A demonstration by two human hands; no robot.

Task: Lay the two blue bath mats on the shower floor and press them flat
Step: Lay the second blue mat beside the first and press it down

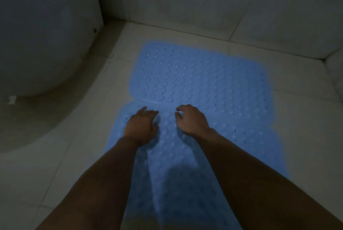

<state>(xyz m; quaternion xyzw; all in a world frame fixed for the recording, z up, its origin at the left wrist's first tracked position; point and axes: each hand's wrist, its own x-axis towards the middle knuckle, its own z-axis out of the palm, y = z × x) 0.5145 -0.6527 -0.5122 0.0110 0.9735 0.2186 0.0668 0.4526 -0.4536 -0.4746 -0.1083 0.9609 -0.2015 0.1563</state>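
Two blue mats on tile floor (pixel 304 111), centre frame: far mat (pixel 200 74) flat, near mat (pixel 185 165) meets its lower edge. Left hand (pixel 142 127) palm-down on near mat, fingers together. Right hand (pixel 191 120) beside it, fingers curled, tips on mat. White toilet (pixel 42 35) upper left.

Dim, grainy, softly blurred view; corners darken, and wide-angle distortion bends the edges.

far bath mat (pixel 200 74): light blue, bubbly dots, tiny holes
near bath mat (pixel 241 137): same blue, same dots
floor tiles (pixel 78 155): off-white
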